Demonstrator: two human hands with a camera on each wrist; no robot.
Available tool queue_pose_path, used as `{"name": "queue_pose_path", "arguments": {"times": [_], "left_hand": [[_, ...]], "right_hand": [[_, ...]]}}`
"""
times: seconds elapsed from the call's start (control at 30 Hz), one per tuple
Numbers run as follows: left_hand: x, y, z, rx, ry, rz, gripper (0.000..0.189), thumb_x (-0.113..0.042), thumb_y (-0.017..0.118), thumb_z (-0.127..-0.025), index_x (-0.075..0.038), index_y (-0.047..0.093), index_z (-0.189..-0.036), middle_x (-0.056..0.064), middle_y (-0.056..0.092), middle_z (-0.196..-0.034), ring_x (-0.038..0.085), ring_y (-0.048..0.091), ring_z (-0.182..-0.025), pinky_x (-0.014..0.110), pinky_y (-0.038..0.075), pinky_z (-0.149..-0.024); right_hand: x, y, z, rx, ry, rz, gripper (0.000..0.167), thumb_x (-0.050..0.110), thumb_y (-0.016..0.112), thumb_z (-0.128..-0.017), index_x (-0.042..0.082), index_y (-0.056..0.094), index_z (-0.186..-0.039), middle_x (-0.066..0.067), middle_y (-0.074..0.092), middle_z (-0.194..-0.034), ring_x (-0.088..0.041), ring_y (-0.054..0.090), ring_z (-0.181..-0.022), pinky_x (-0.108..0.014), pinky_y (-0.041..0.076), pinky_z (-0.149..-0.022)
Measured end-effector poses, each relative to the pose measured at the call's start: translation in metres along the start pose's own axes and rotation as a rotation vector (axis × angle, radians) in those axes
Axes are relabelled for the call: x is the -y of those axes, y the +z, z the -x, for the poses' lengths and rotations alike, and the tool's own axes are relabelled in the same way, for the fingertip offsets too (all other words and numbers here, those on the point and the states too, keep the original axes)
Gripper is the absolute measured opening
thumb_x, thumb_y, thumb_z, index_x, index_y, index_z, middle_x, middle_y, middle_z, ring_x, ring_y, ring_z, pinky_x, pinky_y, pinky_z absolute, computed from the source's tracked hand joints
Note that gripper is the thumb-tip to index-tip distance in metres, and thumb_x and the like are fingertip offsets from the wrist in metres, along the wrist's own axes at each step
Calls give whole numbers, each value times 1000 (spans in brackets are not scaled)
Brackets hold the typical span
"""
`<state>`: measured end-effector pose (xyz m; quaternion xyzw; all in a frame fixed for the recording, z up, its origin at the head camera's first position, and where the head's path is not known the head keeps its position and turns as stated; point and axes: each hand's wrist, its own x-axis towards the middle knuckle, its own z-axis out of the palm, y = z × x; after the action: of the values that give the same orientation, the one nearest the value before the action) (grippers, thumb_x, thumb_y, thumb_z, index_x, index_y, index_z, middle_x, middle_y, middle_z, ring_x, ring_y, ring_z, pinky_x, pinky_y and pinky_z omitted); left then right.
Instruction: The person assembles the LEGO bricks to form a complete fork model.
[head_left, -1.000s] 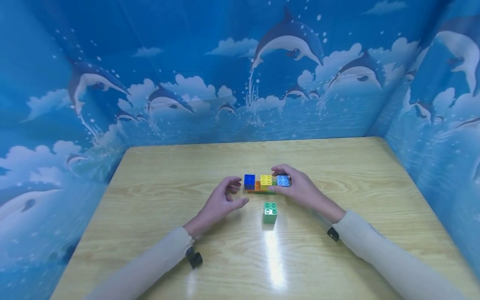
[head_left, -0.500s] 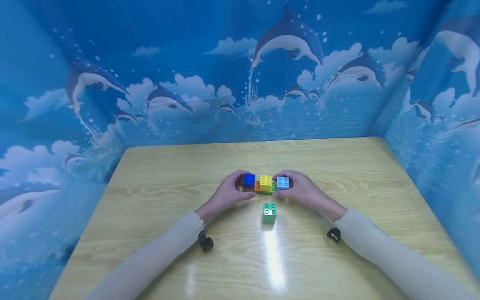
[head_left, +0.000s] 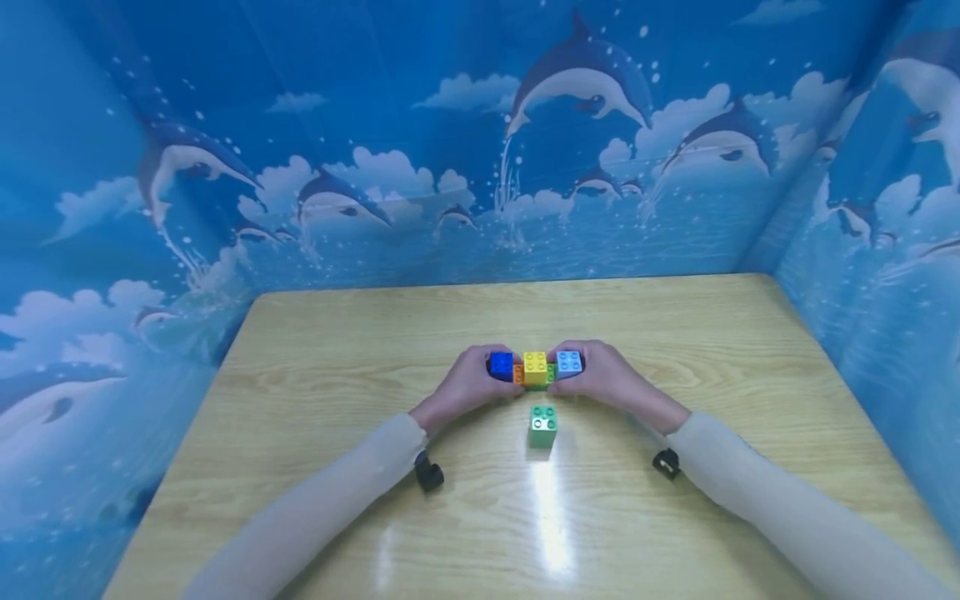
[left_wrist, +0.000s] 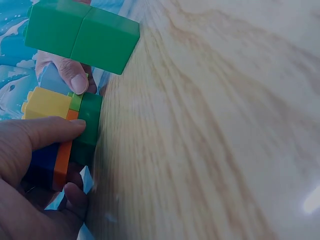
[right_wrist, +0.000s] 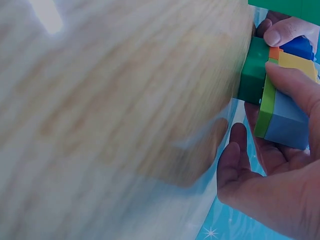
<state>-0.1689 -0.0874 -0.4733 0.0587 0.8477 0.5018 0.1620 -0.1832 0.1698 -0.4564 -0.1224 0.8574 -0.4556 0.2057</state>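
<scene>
A toy building-brick assembly stands near the middle of the table, with blue [head_left: 501,364], yellow [head_left: 535,367] and light blue [head_left: 568,362] bricks in a row on top. Below them lie an orange plate [left_wrist: 62,162] and a lime plate [right_wrist: 266,107], over a dark green brick [right_wrist: 253,70] at the bottom. My left hand [head_left: 474,377] grips the blue end, thumb along the orange plate and green brick. The light blue end is held by my right hand [head_left: 603,377], its thumb on the lime plate's edge. The hands partly hide both ends.
A stack of two green bricks [head_left: 543,427] stands apart on the wooden table [head_left: 337,517], just in front of the assembly. Behind the table and along its sides hangs a blue dolphin-print curtain [head_left: 375,242].
My left hand has moved right and closed round the blue end of the assembly. My right hand stays at the light blue end, its thumb shifted off the yellow brick.
</scene>
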Motion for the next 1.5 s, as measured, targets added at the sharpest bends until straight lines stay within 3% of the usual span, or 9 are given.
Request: {"name": "queue_pose_path", "arguments": {"times": [0.27, 0.67, 1.13, 1.37, 1.5], "left_hand": [[-8, 0, 4, 5, -37, 1, 43, -13, 94, -88, -14, 75, -126, 2, 74, -121, 23, 69, -112, 44, 58, -103], [-15, -9, 3, 43, -59, 9, 43, -17, 93, -90, -14, 74, -129, 4, 73, -125, 24, 68, -114, 44, 59, -103], [-24, -17, 13, 64, -5, 45, 48, -19, 95, -88, -13, 74, -130, 3, 74, -122, 23, 70, -115, 43, 59, -102], [-33, -18, 24, 74, 22, 58, 47, -21, 95, -88, -15, 74, -130, 1, 74, -122, 21, 70, -114, 41, 60, -100], [-36, -20, 32, 75, 57, 57, 52, -22, 94, -89, -10, 72, -134, 3, 74, -119, 22, 71, -108, 37, 62, -94]], "right_hand": [[-2, -3, 3, 19, 12, -61, 52, 17, 93, -88, 7, 71, -135, -12, 72, -132, -33, 66, -124, -51, 53, -109], [-2, -3, 8, 29, -71, -127, 50, 16, 91, -90, 4, 68, -134, -13, 71, -130, -33, 67, -123, -51, 54, -108], [8, -11, 25, -12, -72, -86, 52, 21, 92, -90, 8, 72, -136, -11, 74, -128, -29, 69, -115, -43, 60, -97], [17, -17, 38, -32, -109, -43, 50, 21, 91, -91, 8, 73, -135, -9, 75, -127, -31, 67, -118, -45, 57, -99], [20, -19, 45, -36, -133, -34, 49, 23, 91, -91, 8, 73, -135, -7, 75, -126, -32, 65, -121, -50, 55, -102]]}}
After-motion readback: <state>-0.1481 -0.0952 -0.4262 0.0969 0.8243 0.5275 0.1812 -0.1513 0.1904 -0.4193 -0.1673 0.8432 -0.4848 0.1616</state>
